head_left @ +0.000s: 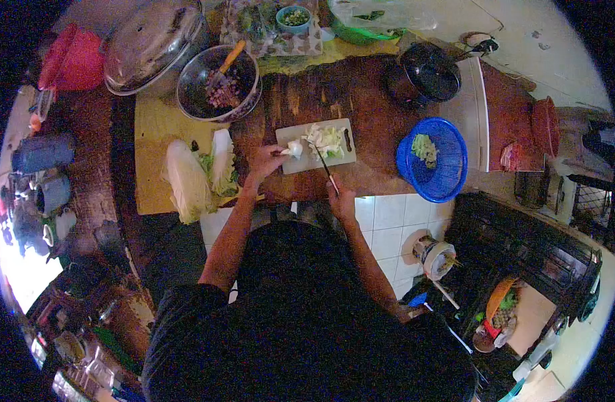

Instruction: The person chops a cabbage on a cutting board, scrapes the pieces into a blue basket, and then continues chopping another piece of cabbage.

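A white cutting board (299,165) lies on the dark wooden table. My left hand (263,163) reaches over its left edge, fingers closed on a pale piece of napa cabbage (293,149). My right hand (343,199), below the board, is wrapped round the handle of a knife (325,165). The blade points up and left across the board, its tip at the chopped cabbage (329,141) on the right half. Left of my left hand lie a napa cabbage (186,175) and a loose white-stemmed portion (222,163) with green leaf.
A blue basket (460,149) with some cut cabbage stands to the right, near a black pan (433,74). Behind left is a bowl (187,79) of reddish chopped food with a wooden-handled utensil. An egg tray (311,45) carries a small blue bowl (294,29).
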Demonstrator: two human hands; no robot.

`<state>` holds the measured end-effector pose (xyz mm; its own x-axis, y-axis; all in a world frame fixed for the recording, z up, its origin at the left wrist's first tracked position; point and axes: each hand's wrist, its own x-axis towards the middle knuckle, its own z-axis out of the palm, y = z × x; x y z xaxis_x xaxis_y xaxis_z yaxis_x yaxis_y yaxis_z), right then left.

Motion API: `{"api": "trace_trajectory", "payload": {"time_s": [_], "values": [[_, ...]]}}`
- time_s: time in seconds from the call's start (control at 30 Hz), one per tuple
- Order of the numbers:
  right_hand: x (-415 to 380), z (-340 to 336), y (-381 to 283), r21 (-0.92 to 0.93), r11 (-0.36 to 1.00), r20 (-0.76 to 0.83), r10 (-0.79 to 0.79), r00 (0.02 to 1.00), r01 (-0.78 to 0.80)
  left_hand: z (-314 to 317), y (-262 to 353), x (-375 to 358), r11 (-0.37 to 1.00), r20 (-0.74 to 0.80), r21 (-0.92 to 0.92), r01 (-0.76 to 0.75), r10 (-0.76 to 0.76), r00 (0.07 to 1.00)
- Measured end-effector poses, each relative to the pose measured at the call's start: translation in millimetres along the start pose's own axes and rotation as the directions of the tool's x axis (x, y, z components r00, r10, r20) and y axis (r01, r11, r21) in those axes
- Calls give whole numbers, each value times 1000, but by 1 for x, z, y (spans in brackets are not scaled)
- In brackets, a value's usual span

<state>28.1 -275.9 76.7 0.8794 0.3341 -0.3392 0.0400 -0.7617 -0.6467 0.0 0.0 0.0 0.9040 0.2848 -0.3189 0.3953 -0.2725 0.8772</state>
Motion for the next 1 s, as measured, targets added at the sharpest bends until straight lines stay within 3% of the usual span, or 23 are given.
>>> {"api": "trace_trajectory", "payload": {"time_s": [0.07,0.17,0.27,0.37,0.47,0.67,0.77,0.87,0.97,1.0], "values": [[0,1,3,8,999,-7,-32,999,32,0,-9,0,989,56,-136,53,-46,997],[0,5,-1,55,993,-66,-100,993,103,-2,-27,-1,969,81,-186,162,-149,985],[0,1,-5,-20,996,-57,-90,994,89,-9,-13,-10,968,58,-219,122,-111,992],[2,9,10,2,980,-118,-199,973,201,-19,11,-20,969,43,-220,114,-107,993],[4,10,14,66,984,-92,-159,983,165,-19,23,-25,959,15,-274,72,-71,997],[2,5,11,40,990,-65,-133,989,136,-29,21,-25,957,103,-285,48,-20,995],[4,11,20,33,968,-137,-240,961,247,-19,10,-15,985,96,-155,71,-57,994],[6,12,24,21,979,-86,-199,976,201,-1,-22,3,981,74,19,-194,192,979],[3,11,25,12,976,-79,-215,973,217,7,-2,6,956,214,257,-145,91,973],[2,10,21,25,974,-87,-221,971,224,7,5,5,952,227,243,-186,131,965]]}}
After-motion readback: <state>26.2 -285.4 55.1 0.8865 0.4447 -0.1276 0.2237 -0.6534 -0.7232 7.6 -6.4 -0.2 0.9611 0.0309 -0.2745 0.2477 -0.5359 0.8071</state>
